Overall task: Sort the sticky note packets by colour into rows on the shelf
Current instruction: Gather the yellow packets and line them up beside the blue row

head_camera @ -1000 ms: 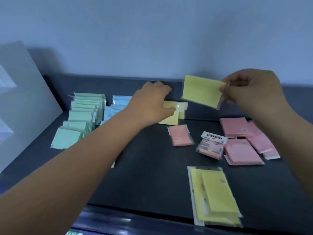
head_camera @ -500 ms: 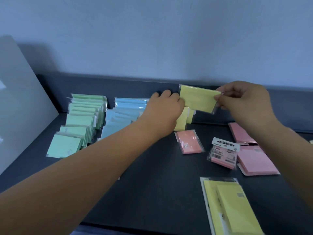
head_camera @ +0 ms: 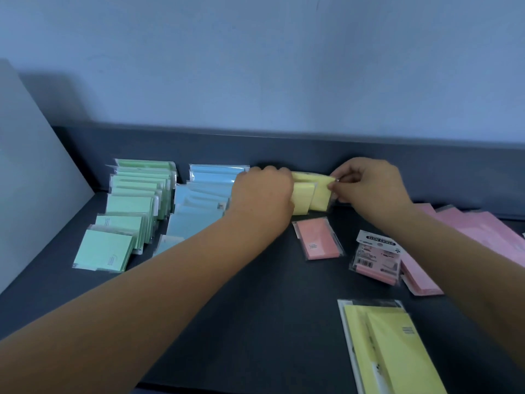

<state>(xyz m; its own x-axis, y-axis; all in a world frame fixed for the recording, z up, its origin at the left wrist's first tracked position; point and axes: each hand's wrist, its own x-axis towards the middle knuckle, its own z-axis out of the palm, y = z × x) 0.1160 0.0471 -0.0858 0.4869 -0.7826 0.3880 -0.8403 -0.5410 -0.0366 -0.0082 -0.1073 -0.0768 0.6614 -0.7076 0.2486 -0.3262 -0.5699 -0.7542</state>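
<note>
yellow packet (head_camera: 321, 195) | right edge pinched in right hand (head_camera: 372, 186) grip | left hand (head_camera: 263, 194) grip unclear

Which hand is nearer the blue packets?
Left. The left hand covers the right edge of the blue packets; the right hand pinches a yellow packet further right.

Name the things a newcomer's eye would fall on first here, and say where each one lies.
Two hands meet at the back of the dark shelf: the right hand pinches a yellow packet beside the left hand. Left of them stand a green row and a blue row. Pink packets lie loose at the right, large yellow packets at the front right.
</note>
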